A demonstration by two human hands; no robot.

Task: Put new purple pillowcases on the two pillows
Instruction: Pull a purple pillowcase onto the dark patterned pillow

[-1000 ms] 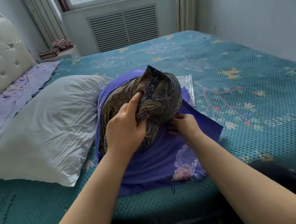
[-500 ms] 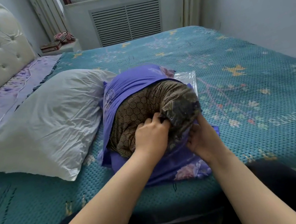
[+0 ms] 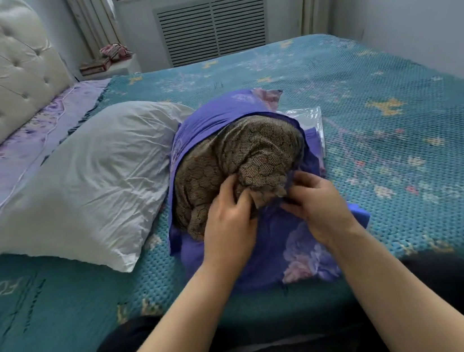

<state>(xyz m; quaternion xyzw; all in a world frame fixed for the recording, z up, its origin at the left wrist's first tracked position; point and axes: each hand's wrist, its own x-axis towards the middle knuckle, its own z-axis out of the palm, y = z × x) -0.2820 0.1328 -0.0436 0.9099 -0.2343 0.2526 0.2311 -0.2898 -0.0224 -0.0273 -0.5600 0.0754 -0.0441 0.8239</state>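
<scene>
Purple pillowcase half-covers a brown patterned pillow; left hand pinches the pillow's corner, right hand grips pillowcase fabric beside it.

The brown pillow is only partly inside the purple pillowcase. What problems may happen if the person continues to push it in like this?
1. The brown patterned pillow is bunched at the corner that the left hand grips, so it may end up lumpy inside the purple pillowcase.
2. The right hand pinches the case edge; it may slip off and the opening may close.
3. The case lies over a clear plastic bag, which may get dragged along.
</scene>
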